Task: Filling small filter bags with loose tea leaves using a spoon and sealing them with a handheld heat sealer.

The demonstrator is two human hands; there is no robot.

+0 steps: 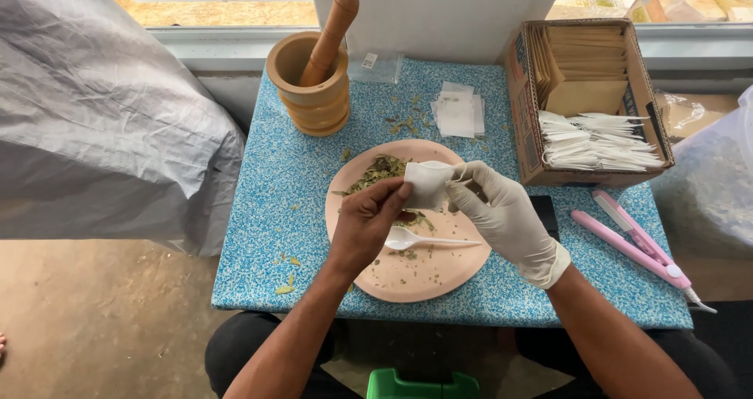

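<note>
- The bare left hand (367,220) and gloved right hand (502,211) pinch one small white bag (428,184) over the pink plate (439,277).
- Dried leaves (376,172) and a white spoon (423,242) lie on the plate; many empty bags (460,113) wait far on the table (267,211), so most work seems left.

Head camera, steep downward, close over table (267,211).
</note>
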